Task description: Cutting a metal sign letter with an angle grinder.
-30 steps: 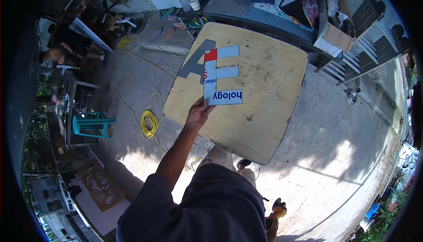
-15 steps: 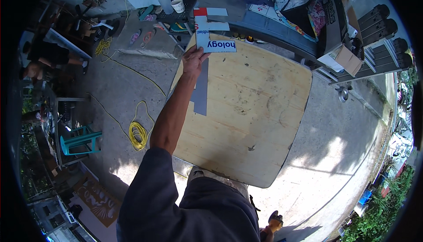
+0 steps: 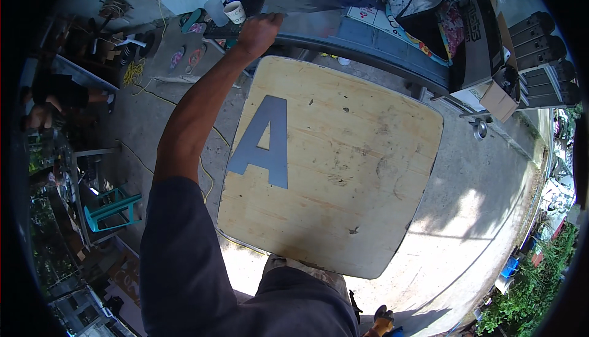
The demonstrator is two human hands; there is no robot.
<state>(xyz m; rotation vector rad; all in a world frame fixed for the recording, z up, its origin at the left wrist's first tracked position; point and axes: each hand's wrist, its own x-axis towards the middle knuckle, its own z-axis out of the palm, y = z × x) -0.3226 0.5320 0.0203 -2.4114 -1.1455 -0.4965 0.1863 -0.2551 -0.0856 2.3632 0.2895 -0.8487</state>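
Note:
My left arm reaches far forward, and my left hand [image 3: 259,34] is closed at the near edge of the cluttered work table. A thin grey sheet piece [image 3: 296,15] meets its fingertips, foreshortened so that its outline is hard to make out. On the wooden board [image 3: 350,171] in front of me lies a flat grey letter A cutout [image 3: 278,147], toward the board's left side. Low in the view, beside my body, is my right hand [image 3: 382,323] in an orange and dark glove. Its fingers are too small and partly cut off to read.
Cups [image 3: 234,12], cans and cloths crowd the table, with a cardboard box [image 3: 485,91] at its right. A ladder [image 3: 543,61] stands beyond it. Yellow cord [image 3: 211,183] runs over the concrete left of the board. A green plastic chair [image 3: 113,208] and another person [image 3: 61,95] are at far left.
My left hand has moved forward and slightly left, taking the printed, letter-shaped piece off the board to the table edge. The grey letter A it partly covered now shows whole.

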